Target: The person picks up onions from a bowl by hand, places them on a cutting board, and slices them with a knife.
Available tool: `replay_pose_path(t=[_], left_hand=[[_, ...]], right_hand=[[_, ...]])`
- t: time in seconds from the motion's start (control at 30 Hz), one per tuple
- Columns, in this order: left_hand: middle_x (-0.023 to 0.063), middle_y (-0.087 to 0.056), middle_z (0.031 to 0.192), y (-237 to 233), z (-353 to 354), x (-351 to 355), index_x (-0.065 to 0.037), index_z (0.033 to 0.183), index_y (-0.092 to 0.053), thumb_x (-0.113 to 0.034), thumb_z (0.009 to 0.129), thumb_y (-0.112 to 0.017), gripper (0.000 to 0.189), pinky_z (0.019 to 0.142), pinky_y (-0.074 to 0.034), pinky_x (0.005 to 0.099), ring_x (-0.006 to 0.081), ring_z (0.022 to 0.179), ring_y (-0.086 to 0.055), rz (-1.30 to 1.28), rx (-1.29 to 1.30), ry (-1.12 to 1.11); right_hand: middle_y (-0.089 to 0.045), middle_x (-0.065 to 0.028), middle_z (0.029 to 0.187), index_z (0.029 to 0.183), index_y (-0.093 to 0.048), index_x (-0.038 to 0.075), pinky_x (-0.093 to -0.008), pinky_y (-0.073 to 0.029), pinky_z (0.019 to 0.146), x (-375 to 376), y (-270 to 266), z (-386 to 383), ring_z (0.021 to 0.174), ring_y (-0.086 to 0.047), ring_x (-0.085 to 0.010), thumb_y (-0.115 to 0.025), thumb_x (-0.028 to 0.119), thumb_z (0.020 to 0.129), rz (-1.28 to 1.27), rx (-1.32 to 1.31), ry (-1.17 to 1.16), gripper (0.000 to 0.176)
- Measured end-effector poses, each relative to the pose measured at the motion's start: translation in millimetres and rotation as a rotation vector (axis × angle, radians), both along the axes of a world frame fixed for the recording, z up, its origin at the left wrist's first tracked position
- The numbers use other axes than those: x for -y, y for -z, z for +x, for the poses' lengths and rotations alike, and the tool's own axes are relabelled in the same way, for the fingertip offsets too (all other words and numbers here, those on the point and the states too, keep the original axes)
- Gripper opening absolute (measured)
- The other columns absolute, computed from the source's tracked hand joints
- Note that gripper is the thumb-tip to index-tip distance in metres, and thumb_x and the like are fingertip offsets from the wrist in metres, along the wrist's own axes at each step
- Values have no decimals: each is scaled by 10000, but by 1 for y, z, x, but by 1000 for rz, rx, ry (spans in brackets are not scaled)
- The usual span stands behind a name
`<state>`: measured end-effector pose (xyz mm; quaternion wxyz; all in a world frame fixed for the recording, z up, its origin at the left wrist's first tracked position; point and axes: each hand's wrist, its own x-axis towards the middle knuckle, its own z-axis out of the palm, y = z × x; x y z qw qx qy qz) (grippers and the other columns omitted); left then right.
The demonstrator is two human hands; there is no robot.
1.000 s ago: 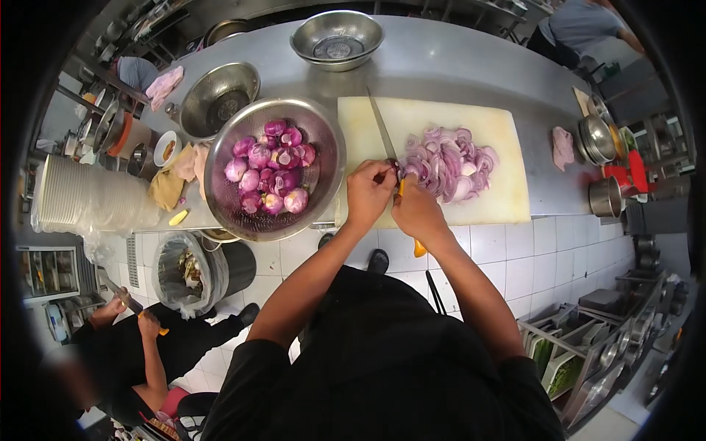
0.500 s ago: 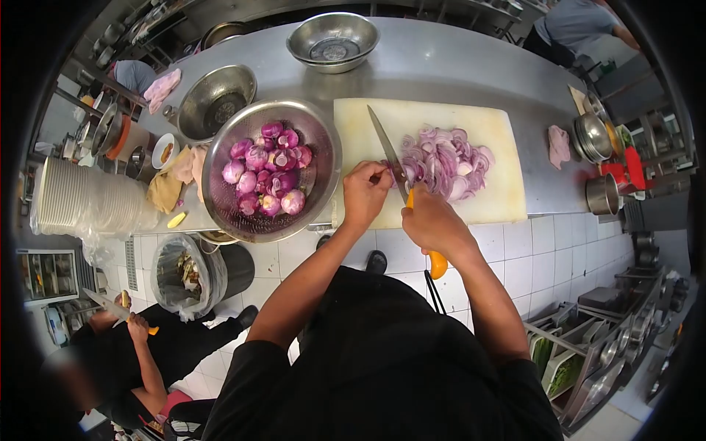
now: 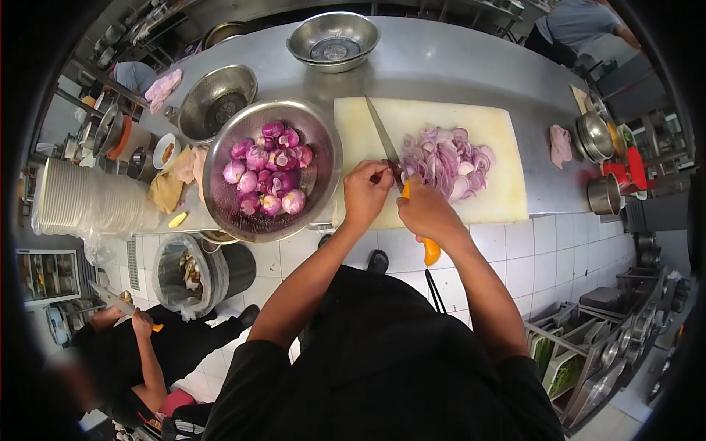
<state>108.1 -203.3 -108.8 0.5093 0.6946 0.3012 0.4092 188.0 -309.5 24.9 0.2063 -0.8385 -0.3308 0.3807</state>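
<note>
My right hand (image 3: 432,211) is closed around the orange handle of a long kitchen knife (image 3: 381,128), its blade pointing away over the white cutting board (image 3: 357,121). On the left side of the blade, my left hand (image 3: 368,192) has its fingers bent and pressed together at the board. A piece of red onion seems to be under those fingertips, mostly hidden by them. Right of the blade lies a heap of sliced red onion (image 3: 448,162). Whole peeled red onions (image 3: 268,165) fill part of a perforated steel colander (image 3: 323,140) left of the board.
Steel bowls (image 3: 332,37) stand at the table's back, another bowl (image 3: 246,77) behind the colander. A lined bin (image 3: 165,275) is below left. Another person (image 3: 169,345) at lower left holds a knife. Stacked containers (image 3: 62,198) and a pot (image 3: 604,195) flank the table.
The knife has shifted slightly left and away from me, its handle swinging left with my right hand. My left hand stays nearly in place. The other person's knife has moved slightly.
</note>
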Motion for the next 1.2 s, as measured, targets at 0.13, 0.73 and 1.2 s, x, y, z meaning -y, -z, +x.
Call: replay_pose_path(t=[0.13,0.73,1.2], left_hand=[[138,-713,843,-5,0,0,42,867,-717,-30,855,-711,73,663,-549,318,215,684,-700,-15,-17,8],[141,-723,869,-4,0,1,44,879,-729,-35,852,-712,85,677,-559,318,224,698,-709,25,-6,-8],[131,-708,829,-3,1,2,41,867,-725,-32,858,-717,74,649,-546,313,199,667,-694,-3,-9,-8]], right_hand=[[-670,-253,829,1239,-442,-119,-432,-539,493,6,-29,-4,514,-665,-317,-523,150,970,-76,-62,-14,389],[-669,-276,786,1154,-423,-115,-465,-562,534,-3,90,1,533,-679,-365,-535,133,959,228,340,-105,335],[-667,-259,845,1253,-445,-139,-426,-548,506,11,-36,-2,511,-662,-314,-498,139,946,-102,-91,-16,418]])
